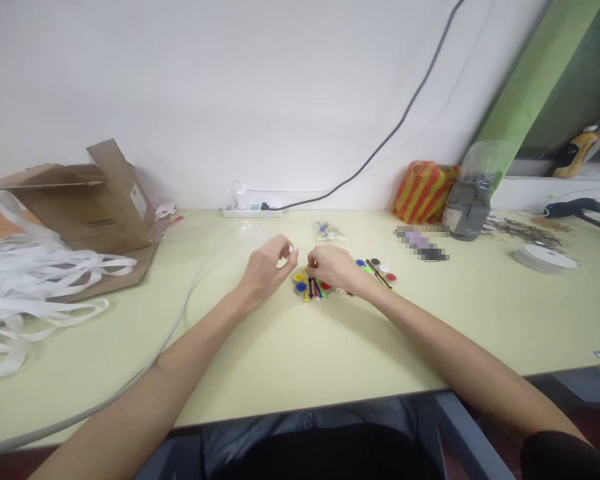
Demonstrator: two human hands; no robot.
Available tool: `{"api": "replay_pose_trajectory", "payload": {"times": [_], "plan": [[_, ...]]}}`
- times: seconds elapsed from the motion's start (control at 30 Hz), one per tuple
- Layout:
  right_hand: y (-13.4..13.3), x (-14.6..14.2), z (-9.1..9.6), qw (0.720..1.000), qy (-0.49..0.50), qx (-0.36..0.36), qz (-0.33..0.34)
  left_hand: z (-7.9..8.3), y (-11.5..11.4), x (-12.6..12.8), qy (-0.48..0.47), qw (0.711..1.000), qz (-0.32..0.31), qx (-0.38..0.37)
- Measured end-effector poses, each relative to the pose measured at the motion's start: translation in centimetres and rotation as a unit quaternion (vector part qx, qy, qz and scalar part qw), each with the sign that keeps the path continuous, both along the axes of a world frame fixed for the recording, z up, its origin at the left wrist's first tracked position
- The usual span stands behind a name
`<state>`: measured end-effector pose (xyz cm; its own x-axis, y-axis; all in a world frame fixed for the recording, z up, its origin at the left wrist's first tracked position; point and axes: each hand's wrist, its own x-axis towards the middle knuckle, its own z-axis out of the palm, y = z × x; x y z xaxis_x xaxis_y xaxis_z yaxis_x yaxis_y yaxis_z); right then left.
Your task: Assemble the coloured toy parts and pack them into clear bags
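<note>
Pale green tabletop [350,360] meets a plain white wall [260,100], and from my distant seat I read the view as a clock centred on the picture. My left hand [265,268] is at eight o'clock, thumb and forefinger pinched on a small white bit [291,249]. My right hand [336,265] is at four, fingers curled down at the edge of the near pile; I cannot tell whether they grip anything. To do this step well, I would keep the white bit in a light fingertip pinch, lift single pieces with the other hand, and rest my wrists so that nothing gets swept aside. That pile lies just below centre, at six: round pieces in yellow [299,277], blue [301,288] and red [327,287], with thin arrow-shaped sticks, one black [311,287], crowded between them. They look like smooth, light plastic. A similar group [379,272], with black, white, blue and red rounds, sits between three and four, partly beyond my right wrist.
</note>
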<state>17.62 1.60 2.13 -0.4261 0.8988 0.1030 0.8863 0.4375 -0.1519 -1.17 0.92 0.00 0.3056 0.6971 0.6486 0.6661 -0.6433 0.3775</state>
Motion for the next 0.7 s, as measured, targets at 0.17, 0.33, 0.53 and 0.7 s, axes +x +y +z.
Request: {"api": "replay_pose_trajectory", "payload": {"times": [0.17,0.33,0.53,0.7], "plan": [[-0.7,1.2,0.9,0.998,0.023,-0.031,0.054,0.1,-0.1,0.2,0.007,1.000,0.005,-0.006],[-1.1,0.9,1.0,0.996,0.015,-0.056,0.062,0.0,0.0,0.2,0.023,1.000,0.006,-0.007],[-1.3,0.5,0.8,0.998,0.001,-0.043,0.051,-0.1,0.0,0.1,0.038,0.999,0.013,-0.020],[-1.2,0.5,0.5,0.998,-0.003,-0.032,0.058,0.0,0.0,0.2,0.042,0.999,0.018,-0.026]]}}
